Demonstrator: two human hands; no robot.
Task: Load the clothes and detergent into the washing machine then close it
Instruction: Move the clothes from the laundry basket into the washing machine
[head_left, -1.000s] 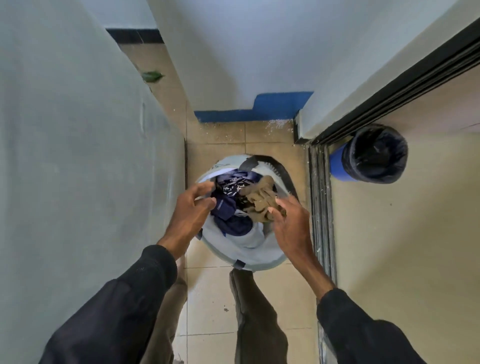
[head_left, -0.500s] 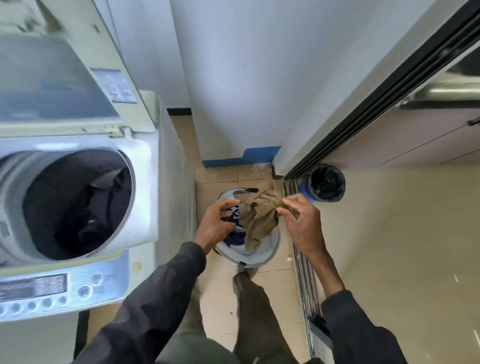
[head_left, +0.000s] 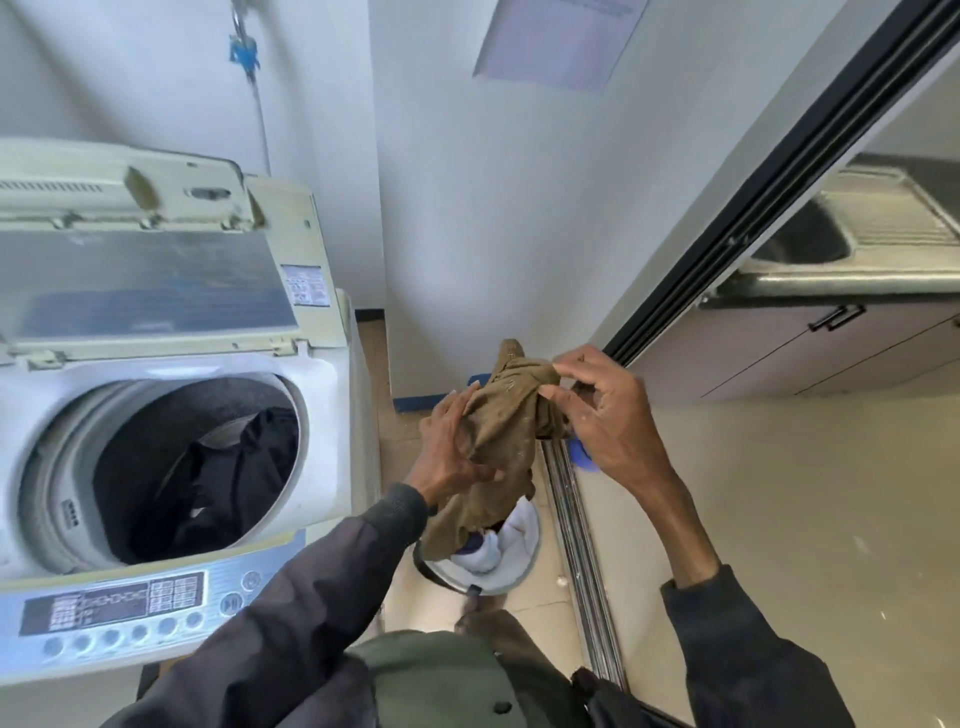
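A brown garment (head_left: 501, 441) hangs between my two hands above the laundry basket (head_left: 511, 569). My right hand (head_left: 608, 415) pinches its top edge, and my left hand (head_left: 449, 452) grips its left side. The basket on the floor holds white and blue clothes. To the left stands a top-loading washing machine (head_left: 322, 415) with its lid (head_left: 150, 280) raised. Dark clothes (head_left: 218, 478) lie inside the drum. No detergent is in view.
A control panel (head_left: 119, 603) runs along the washer's front edge. A sliding-door track (head_left: 582, 545) crosses the floor right of the basket. Beyond it is a steel sink (head_left: 852, 244) over cabinets. A blue bin (head_left: 582, 457) peeks out behind my right hand. A white wall stands ahead.
Both hands have lifted the brown garment up out of the basket. My view has risen from the floor and now takes in the washer with its lid up.
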